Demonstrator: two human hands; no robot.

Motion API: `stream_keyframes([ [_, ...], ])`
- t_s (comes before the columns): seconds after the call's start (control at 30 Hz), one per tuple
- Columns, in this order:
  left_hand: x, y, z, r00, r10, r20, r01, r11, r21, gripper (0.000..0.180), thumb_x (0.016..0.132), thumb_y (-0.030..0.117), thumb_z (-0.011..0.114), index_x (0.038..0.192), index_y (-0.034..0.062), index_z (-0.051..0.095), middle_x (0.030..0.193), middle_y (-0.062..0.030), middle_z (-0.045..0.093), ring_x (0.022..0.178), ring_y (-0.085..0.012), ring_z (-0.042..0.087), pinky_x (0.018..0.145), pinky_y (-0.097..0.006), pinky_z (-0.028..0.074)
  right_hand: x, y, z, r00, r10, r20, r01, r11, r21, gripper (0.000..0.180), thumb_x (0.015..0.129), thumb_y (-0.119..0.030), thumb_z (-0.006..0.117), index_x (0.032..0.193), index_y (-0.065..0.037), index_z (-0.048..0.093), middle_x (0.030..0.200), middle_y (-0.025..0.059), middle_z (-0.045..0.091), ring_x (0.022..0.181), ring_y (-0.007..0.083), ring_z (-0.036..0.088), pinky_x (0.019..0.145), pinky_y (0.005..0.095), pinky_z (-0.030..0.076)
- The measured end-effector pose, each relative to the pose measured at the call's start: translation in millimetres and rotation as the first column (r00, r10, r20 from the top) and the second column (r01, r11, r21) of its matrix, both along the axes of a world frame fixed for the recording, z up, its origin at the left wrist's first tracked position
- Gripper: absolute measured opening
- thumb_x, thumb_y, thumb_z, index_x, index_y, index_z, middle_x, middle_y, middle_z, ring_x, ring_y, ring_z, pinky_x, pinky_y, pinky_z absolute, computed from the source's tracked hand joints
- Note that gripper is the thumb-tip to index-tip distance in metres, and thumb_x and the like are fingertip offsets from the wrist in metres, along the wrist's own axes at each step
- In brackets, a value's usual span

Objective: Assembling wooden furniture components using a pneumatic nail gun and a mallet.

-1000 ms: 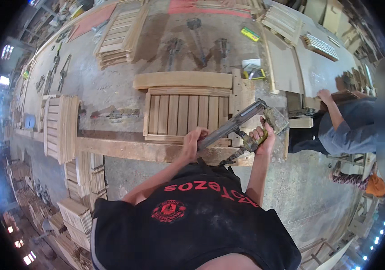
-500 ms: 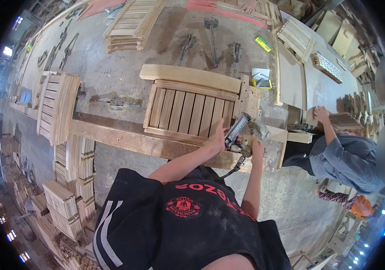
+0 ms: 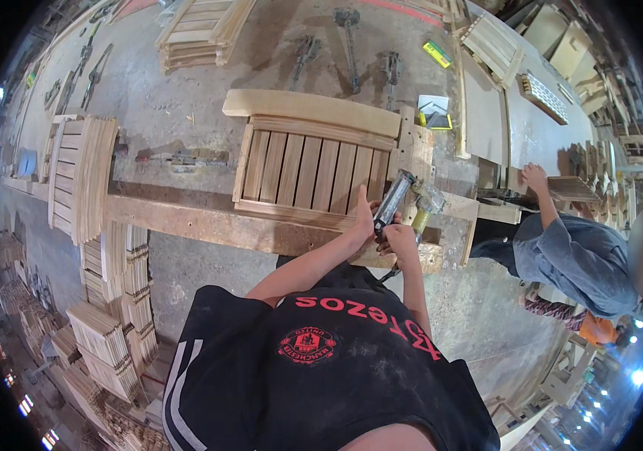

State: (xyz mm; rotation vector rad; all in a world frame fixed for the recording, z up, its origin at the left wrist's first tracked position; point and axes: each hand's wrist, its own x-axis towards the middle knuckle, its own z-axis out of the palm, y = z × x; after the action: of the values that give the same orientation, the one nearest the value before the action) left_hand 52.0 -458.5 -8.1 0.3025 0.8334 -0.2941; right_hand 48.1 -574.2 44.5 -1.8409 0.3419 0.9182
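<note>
The nail gun is a grey metal tool with a long straight magazine and a yellow part at its back end, tilted with its nose toward 1 o'clock on the lower right corner of the slatted wooden panel. The right hand is clenched round its grip; the left hand lies just beside it at 9 o'clock, pressed on the panel's bottom rail (fingers spread). The panel rests on a worn wooden beam over a dusty concrete floor, with stacked slat frames at 9 o'clock and another person at 3 o'clock.
</note>
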Motion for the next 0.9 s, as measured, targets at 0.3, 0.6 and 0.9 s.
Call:
stream_keyframes([
  [0.3,5,6,6,0.997,-0.028,0.066,0.035,0.993,-0.115,0.099,0.078,0.089,0.031,0.104,-0.0047,0.051,0.071,-0.0198,0.063,0.060,-0.0307,0.065,0.057,-0.042,0.056,6,20,26,0.987,0.157,-0.027,-0.158,0.945,-0.285,0.032,0.082,-0.022,0.056,0.082,0.008,0.066,0.068,0.0156,0.066,0.050,0.0228,0.066,0.045,0.0304,0.054],
  [0.6,9,-3,-13,0.970,-0.166,0.178,0.143,0.980,0.135,0.043,0.096,0.037,0.045,0.094,-0.0009,0.064,0.075,-0.0167,0.067,0.067,-0.0271,0.068,0.067,-0.040,0.057,18,-85,-1,0.862,-0.343,0.373,0.442,0.869,-0.224,0.029,0.084,-0.027,0.063,0.096,-0.001,0.068,0.083,0.0095,0.070,0.074,0.0225,0.067,0.064,0.0344,0.054],
  [0.9,-8,31,0,0.982,-0.026,0.188,0.043,0.995,-0.087,0.064,0.094,0.054,0.041,0.102,-0.0067,0.060,0.086,-0.0233,0.068,0.080,-0.0294,0.070,0.084,-0.044,0.055,59,-57,-60,0.841,-0.466,-0.275,0.541,0.697,0.471,0.036,0.095,-0.035,0.055,0.110,-0.002,0.056,0.075,0.0077,0.055,0.066,0.0185,0.056,0.065,0.0345,0.050],
])
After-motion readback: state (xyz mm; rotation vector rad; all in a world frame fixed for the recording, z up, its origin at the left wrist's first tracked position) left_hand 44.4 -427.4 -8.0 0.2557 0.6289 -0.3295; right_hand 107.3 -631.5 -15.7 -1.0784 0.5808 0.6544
